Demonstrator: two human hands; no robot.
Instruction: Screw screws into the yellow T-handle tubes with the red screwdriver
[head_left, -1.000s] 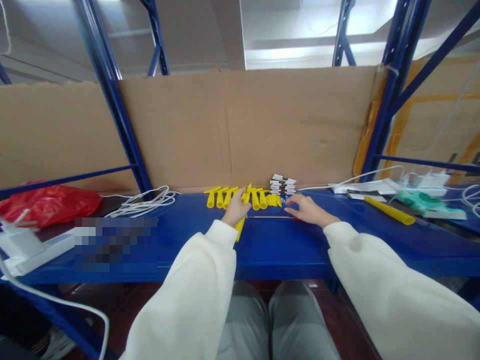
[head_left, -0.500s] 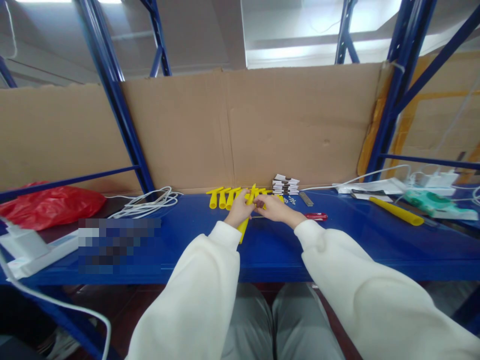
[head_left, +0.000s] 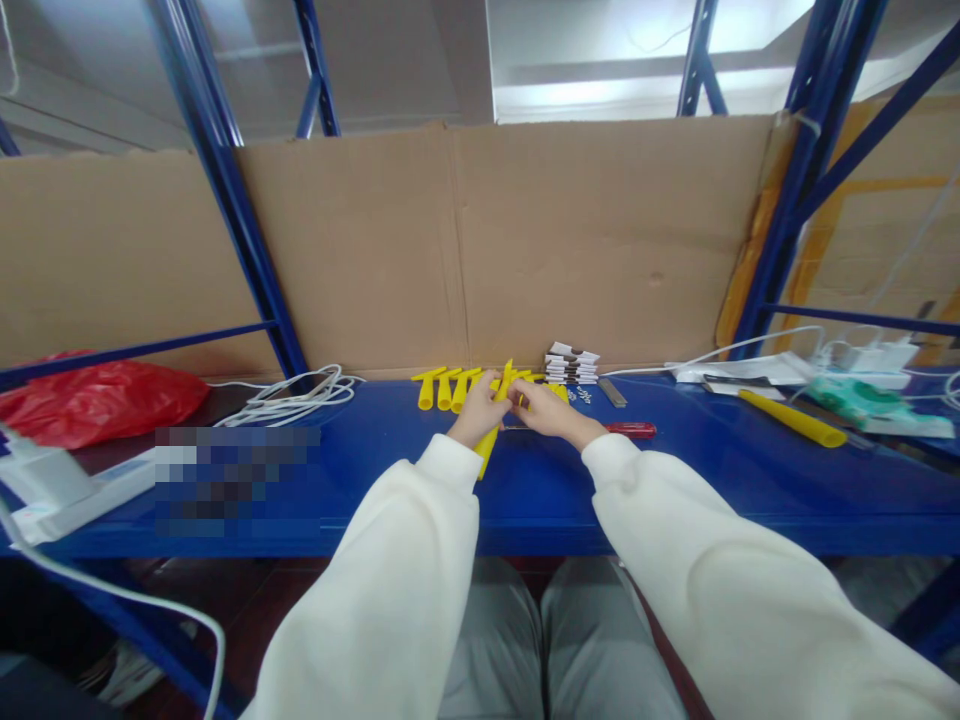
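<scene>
In the head view, a smooth, glossy blue table (head_left: 405, 480) runs up to creased, matte cardboard (head_left: 360, 250) and carries a row of yellow T-shaped pieces (head_left: 426, 394) with round, hollow handles, plus a red-handled screwdriver (head_left: 636, 430). My left hand (head_left: 474, 414) is closed around a yellow piece (head_left: 487, 452), tilted in front of that row. My right hand (head_left: 553, 413) curls beside it, fingertips bent close; whether they pinch anything small, I cannot tell.
</scene>
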